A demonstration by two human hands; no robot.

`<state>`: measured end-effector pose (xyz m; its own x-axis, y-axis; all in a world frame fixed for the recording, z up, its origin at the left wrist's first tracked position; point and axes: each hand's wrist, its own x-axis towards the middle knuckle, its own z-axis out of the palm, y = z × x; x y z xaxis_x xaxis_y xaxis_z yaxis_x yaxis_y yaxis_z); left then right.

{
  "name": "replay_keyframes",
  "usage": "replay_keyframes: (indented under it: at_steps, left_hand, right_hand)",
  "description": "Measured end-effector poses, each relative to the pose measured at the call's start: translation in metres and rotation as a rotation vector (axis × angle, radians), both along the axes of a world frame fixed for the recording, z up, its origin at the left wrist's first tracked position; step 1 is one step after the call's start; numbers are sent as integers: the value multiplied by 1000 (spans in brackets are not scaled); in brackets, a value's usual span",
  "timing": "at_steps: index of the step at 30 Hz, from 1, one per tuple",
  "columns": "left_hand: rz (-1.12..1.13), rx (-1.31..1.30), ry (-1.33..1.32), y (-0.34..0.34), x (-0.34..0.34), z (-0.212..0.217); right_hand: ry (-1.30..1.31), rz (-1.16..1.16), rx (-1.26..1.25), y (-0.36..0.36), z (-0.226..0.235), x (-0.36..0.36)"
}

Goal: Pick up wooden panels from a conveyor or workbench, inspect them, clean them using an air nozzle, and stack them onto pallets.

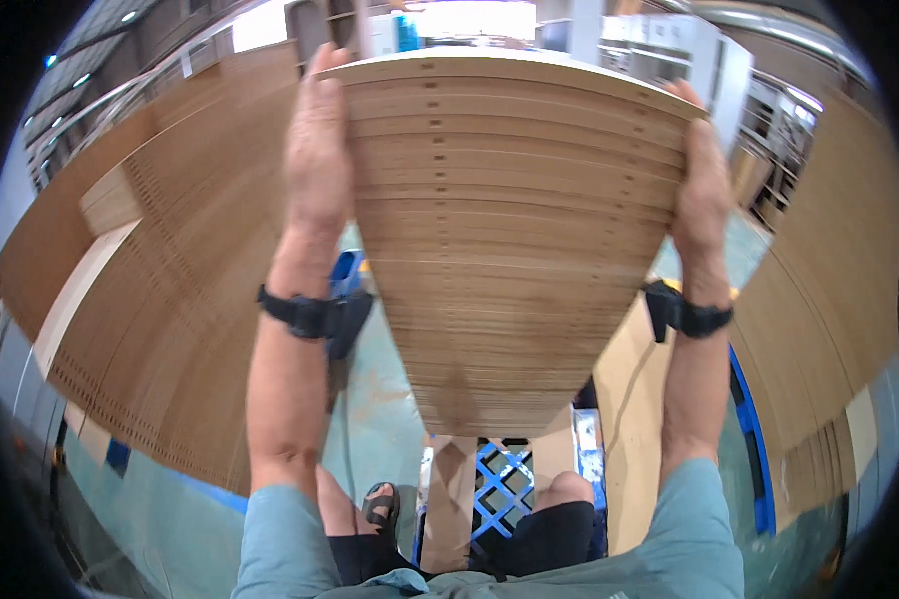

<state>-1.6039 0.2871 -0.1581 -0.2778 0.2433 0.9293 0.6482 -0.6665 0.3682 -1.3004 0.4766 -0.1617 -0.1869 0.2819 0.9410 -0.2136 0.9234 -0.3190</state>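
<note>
Right in front of me rises a tall stack of brown boards [529,215], with small dark holes in rows along their near edges and a pale top face. My left hand [318,140] lies with straight fingers against the stack's upper left side. On the opposite side, my right hand [704,185] rests flat at the upper right, its fingers partly hidden behind the corner. Neither hand wraps around a board. Both wrists carry a black strap with a small device on it.
More brown board stacks stand at the left [185,250] and right [829,270]. Under the middle stack is a blue lattice pallet [499,479] with cardboard strips. A brown sheet [634,439] lies by my right arm. Shelves and white cabinets [659,45] stand behind.
</note>
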Motion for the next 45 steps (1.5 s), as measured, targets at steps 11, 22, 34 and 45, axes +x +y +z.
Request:
replay_keyframes:
  at_steps: [11,22,34,45]
  left_hand:
    - [-48,-53,-117,-4,25,0]
    - [-1206,-53,-521,-7,4,0]
    - [-487,-219,-255,-6,-4,3]
    - [-483,-263,-232,-16,14,8]
  right_hand:
    - [76,161,-253,-3,-9,-7]
    - [103,241,-279,-10,-8,-3]
    - [92,375,-511,-17,-8,-1]
    - [95,381,-517,-15,-6,-3]
